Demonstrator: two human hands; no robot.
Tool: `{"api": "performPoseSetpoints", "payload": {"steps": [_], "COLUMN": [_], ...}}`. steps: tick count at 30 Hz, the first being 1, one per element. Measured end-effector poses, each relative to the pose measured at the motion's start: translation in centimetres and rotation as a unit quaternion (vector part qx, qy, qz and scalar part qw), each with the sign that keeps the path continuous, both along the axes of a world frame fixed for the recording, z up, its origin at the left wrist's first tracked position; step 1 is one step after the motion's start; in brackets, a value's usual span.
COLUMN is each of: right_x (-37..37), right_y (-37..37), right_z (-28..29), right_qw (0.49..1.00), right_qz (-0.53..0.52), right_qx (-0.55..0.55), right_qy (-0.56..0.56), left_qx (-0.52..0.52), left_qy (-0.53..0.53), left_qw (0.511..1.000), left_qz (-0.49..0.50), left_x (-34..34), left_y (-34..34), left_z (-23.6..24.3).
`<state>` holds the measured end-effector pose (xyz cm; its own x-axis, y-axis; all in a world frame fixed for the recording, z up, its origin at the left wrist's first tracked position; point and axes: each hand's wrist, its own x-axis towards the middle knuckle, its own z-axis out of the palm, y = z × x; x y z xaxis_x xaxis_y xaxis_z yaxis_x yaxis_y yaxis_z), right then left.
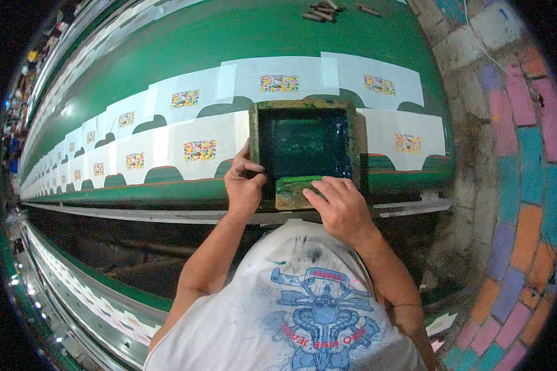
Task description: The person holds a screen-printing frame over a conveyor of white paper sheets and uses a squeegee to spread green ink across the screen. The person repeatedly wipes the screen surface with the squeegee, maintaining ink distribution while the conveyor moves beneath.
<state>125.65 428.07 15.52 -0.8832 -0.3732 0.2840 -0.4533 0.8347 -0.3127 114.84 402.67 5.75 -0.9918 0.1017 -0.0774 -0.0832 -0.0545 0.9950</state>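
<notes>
Two bare hands work at one wooden frame [303, 105], which lies flat on a long green table [229, 37], near the person's edge, with one dark screen [303, 145] inside it. The left hand [244, 176] grips the frame's left side near the close corner, thumb and fingers bent in. The right hand [340, 204] has its fingers closed over the right end of one flat block [294, 193], green along its top edge, at the near side of the frame.

White cloth pieces [247, 68] run in two rows, each with one small multicoloured print. One near-row piece [430, 133] lies right of the frame, its print paler; to the left, four near-row prints can be counted before they grow too small. The far row shows five clearly.

Several dark rolls [322, 12] lie at the table's far side. The green surface is glossy and scuffed, with one metal rail [136, 213] along its near edge. Painted bricks [529, 167] in pink, teal, orange and purple curve along the right; one second table [117, 278] stands lower left.
</notes>
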Motion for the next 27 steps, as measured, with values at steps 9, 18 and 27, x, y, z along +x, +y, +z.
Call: {"api": "performPoseSetpoints", "payload": {"steps": [9,18,27], "right_x": [-7.7,-15.6,-9.9], "right_y": [1.8,2.3,0.1], "right_z": [4.3,2.4,1.5], "right_qw": [0.974,0.989,0.990], "right_qz": [0.033,-0.051,-0.048], "right_qx": [-0.020,-0.023,0.030], "right_qy": [-0.221,-0.135,-0.127], "left_qx": [-0.013,-0.030,-0.060], "left_qy": [0.043,0.064,0.067], "left_qw": [0.999,0.997,0.996], "left_qz": [0.018,0.003,0.000], "left_x": [0.2,0.0,0.1], "left_y": [0.4,0.2,0.0], "left_z": [-0.8,-0.2,0.3]}}
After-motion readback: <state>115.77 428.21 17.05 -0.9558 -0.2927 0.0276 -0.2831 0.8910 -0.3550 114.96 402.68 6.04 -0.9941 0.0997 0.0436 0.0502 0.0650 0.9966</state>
